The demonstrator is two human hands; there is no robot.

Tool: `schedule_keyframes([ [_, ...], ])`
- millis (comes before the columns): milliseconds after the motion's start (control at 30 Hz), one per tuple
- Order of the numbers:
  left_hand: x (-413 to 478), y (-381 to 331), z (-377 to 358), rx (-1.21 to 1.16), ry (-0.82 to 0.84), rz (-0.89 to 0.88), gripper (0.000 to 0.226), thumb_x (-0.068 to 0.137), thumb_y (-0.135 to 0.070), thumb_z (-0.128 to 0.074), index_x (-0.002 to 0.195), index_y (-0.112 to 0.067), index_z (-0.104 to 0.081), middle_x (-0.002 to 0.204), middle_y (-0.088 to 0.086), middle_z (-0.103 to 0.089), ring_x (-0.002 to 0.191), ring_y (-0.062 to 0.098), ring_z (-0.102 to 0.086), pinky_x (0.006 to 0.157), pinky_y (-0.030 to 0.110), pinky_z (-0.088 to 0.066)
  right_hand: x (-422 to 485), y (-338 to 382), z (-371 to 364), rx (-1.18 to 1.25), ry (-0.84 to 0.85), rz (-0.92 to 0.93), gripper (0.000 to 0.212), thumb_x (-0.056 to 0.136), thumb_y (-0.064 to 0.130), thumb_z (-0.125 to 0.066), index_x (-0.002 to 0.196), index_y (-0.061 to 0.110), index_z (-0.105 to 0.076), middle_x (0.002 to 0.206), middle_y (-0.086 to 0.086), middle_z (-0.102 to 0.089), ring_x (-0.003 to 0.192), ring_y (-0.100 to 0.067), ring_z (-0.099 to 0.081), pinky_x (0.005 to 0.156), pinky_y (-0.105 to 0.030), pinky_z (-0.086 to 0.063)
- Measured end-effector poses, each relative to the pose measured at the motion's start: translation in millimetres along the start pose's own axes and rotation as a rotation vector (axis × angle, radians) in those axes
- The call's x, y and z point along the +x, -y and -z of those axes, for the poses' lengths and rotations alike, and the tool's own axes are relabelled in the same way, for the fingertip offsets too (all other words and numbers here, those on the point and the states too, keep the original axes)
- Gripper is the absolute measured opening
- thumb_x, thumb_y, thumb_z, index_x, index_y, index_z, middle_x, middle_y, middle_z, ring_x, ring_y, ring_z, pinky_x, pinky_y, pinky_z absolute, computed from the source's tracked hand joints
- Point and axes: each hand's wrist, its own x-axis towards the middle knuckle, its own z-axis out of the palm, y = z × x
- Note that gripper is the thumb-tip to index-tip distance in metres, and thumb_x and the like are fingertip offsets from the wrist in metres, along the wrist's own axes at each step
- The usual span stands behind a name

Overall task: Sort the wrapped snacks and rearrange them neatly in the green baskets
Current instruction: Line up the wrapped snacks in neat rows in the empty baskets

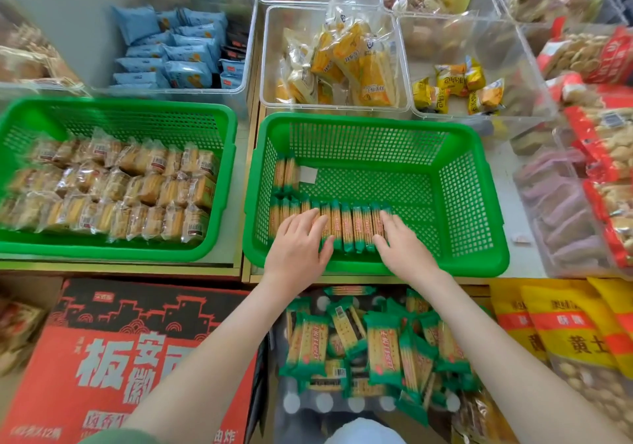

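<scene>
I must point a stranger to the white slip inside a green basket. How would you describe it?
Find the emptier green basket, on the right. In its far left corner stand two cracker packs; the white slip sits just right of them. Nothing else in that basket is white.

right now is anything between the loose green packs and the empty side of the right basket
Nothing visible blocks it; only the basket rim lies between the loose packs and the bare floor beside the row.
</scene>
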Motion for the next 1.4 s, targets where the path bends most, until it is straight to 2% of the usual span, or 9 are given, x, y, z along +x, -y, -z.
schedule_keyframes([
  [167, -68, -14, -34, -0.079, -0.249, -0.285, 0.040, 0.092, -0.019, -0.049, 0.131, -0.009, -0.049, 0.135, 0.012, -0.045, 0.125, 0.030, -0.043, 0.110, 0.045, -0.031, -84, -3, -38, -0.136, -0.407, 0.296, 0.061, 0.090, 0.016, -0.060, 0.145, 0.011, -0.034, 0.143, -0.006, -0.042, 0.129, -0.019, -0.035, 0.108, -0.040, -0.033],
  [333, -143, -26, -74, 0.017, 0.195, -0.049, 0.060, 0.079, -0.026, -0.065, 0.137, -0.019, -0.047, 0.132, 0.021, -0.047, 0.112, 0.040, -0.051, 0.090, 0.051, -0.046, -134, -34, -93, -0.337, -0.261, 0.083, 0.079, 0.076, 0.044, -0.073, 0.142, 0.015, -0.039, 0.121, -0.012, -0.058, 0.106, -0.030, -0.056, 0.087, -0.048, -0.049],
  [433, -158, -28, -83, 0.082, 0.501, 0.080, 0.071, 0.072, -0.040, -0.076, 0.135, -0.019, -0.052, 0.134, 0.025, -0.050, 0.108, 0.045, -0.057, 0.083, 0.054, -0.052, -144, -39, -112, -0.464, -0.187, -0.011, 0.073, 0.080, 0.058, -0.051, 0.139, 0.015, -0.049, 0.115, -0.016, -0.063, 0.101, -0.034, -0.060, 0.086, -0.049, -0.048],
  [533, -158, -34, -87, 0.115, 0.526, 0.115, 0.067, 0.077, -0.041, -0.072, 0.137, -0.018, -0.052, 0.143, 0.027, -0.042, 0.114, 0.048, -0.052, 0.095, 0.058, -0.045, -143, -36, -124, -0.516, -0.173, -0.049, 0.074, 0.080, 0.060, -0.036, 0.138, 0.018, -0.052, 0.120, -0.023, -0.062, 0.109, -0.039, -0.058, 0.095, -0.053, -0.033],
  [733, -151, -41, -83, -0.032, 0.510, 0.227, 0.064, 0.092, -0.016, -0.051, 0.151, -0.023, -0.027, 0.159, 0.017, -0.005, 0.140, 0.044, -0.015, 0.116, 0.052, -0.019, -135, -29, -134, -0.534, -0.284, -0.066, 0.083, 0.067, 0.050, -0.075, 0.140, 0.020, -0.049, 0.115, -0.027, -0.064, 0.115, -0.041, -0.057, 0.104, -0.053, -0.020],
  [867, -154, -37, -71, -0.241, 0.433, 0.312, 0.063, 0.093, -0.009, -0.046, 0.150, -0.025, -0.029, 0.160, 0.014, 0.000, 0.144, 0.038, -0.008, 0.114, 0.044, -0.020, -131, -29, -133, -0.425, -0.273, -0.084, 0.078, 0.077, 0.040, -0.070, 0.146, 0.019, -0.039, 0.122, -0.019, -0.062, 0.124, -0.037, -0.050, 0.108, -0.056, -0.026],
  [1100, -157, -41, -42, -0.682, 0.279, 0.419, 0.061, 0.089, -0.012, -0.059, 0.141, -0.038, -0.041, 0.158, -0.002, -0.011, 0.146, 0.020, -0.013, 0.114, 0.042, -0.031, -124, -32, -118, -0.031, -0.306, -0.067, 0.069, 0.092, 0.040, -0.055, 0.151, 0.027, -0.022, 0.148, -0.002, -0.040, 0.145, -0.019, -0.018, 0.115, -0.045, 0.006],
  [1233, -150, -50, -19, -0.819, 0.223, 0.453, 0.057, 0.091, -0.015, -0.058, 0.138, -0.044, -0.042, 0.155, -0.006, -0.019, 0.143, 0.012, -0.018, 0.108, 0.028, -0.028, -127, -25, -99, 0.298, -0.342, -0.029, 0.066, 0.092, 0.033, -0.059, 0.148, 0.035, -0.025, 0.146, 0.003, -0.038, 0.137, -0.016, -0.027, 0.115, -0.043, -0.016],
  [1400, -142, -67, 1, -1.019, 0.133, 0.378, 0.057, 0.092, -0.014, -0.059, 0.131, -0.052, -0.042, 0.147, -0.015, -0.032, 0.136, -0.001, -0.029, 0.097, 0.010, -0.032, -146, -4, -65, 0.747, -0.296, 0.026, 0.063, 0.093, 0.026, -0.061, 0.144, 0.041, -0.028, 0.143, 0.023, -0.030, 0.126, 0.009, -0.029, 0.099, -0.010, -0.027],
])
